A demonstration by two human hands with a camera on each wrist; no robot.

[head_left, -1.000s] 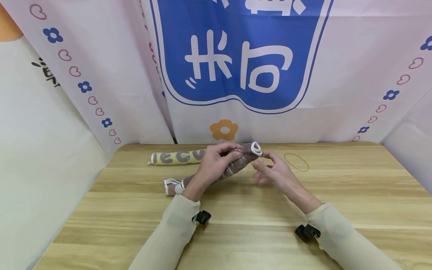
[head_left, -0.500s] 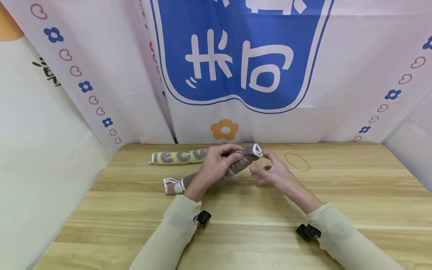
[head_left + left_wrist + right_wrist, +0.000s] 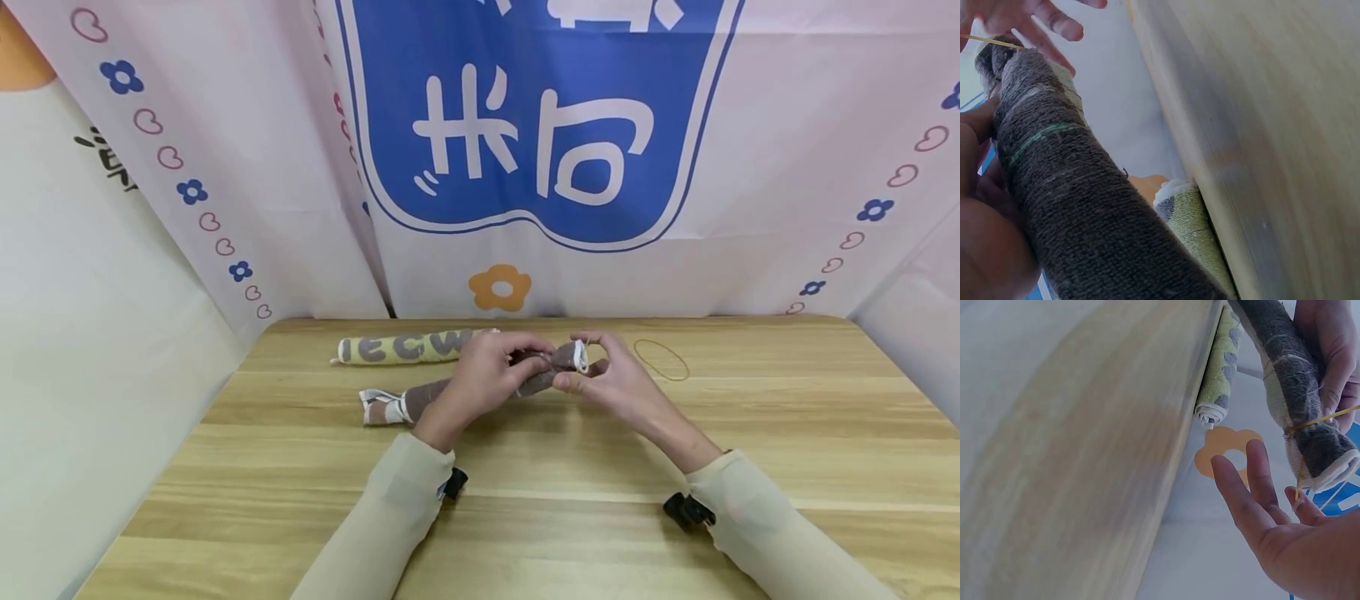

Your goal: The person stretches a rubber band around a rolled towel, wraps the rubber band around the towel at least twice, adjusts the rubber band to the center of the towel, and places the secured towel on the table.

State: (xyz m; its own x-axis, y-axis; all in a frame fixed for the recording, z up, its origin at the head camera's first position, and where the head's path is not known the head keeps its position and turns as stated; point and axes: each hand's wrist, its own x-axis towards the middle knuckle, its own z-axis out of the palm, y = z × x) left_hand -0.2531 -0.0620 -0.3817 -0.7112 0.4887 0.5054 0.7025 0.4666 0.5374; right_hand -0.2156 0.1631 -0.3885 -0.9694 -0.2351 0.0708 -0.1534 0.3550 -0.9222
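Note:
A brown towel [image 3: 427, 398] with white edging is rolled into a long tube, its right end raised off the table. My left hand [image 3: 487, 375] grips the roll close to that end, thumb in front. Around the end runs a thin yellow rubber band [image 3: 1329, 417], which my right hand [image 3: 618, 379] holds stretched. In the right wrist view the band pulls tight from the roll to a fingertip [image 3: 1300, 499], while two other fingers stand straight. A thin green line [image 3: 1041, 134] crosses the roll in the left wrist view.
Behind the left hand, a rolled yellow-green towel [image 3: 405, 348] with grey letters lies along the table's back edge. Another rubber band [image 3: 662, 360] lies loose to the right. A printed cloth [image 3: 600, 283] hangs behind the wooden table [image 3: 570, 517].
The towel's raised end has dipped and shifted slightly right. My right thumb and fingers have moved in around that end with the rubber band. The left hand keeps its grip.

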